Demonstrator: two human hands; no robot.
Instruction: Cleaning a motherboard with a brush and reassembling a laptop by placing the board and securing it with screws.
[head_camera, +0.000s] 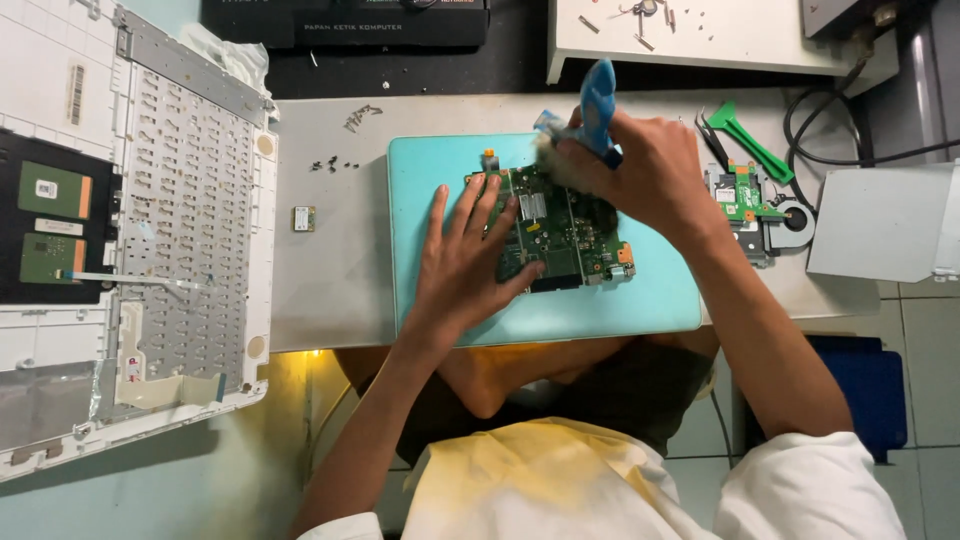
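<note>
Grey tabletop (340, 240) is covered in part by a turquoise mat (640, 300), on which a green circuit board (555, 230) is laid. The board is pinned by the left hand (465, 255), fingers spread flat. A blue-handled brush (597, 95) is gripped in the closed right hand (645, 170) above the board's upper edge.

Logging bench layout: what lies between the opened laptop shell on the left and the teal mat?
In the head view, the grey bench there holds a small green square chip module and loose dark screws; the rest is bare.
</note>
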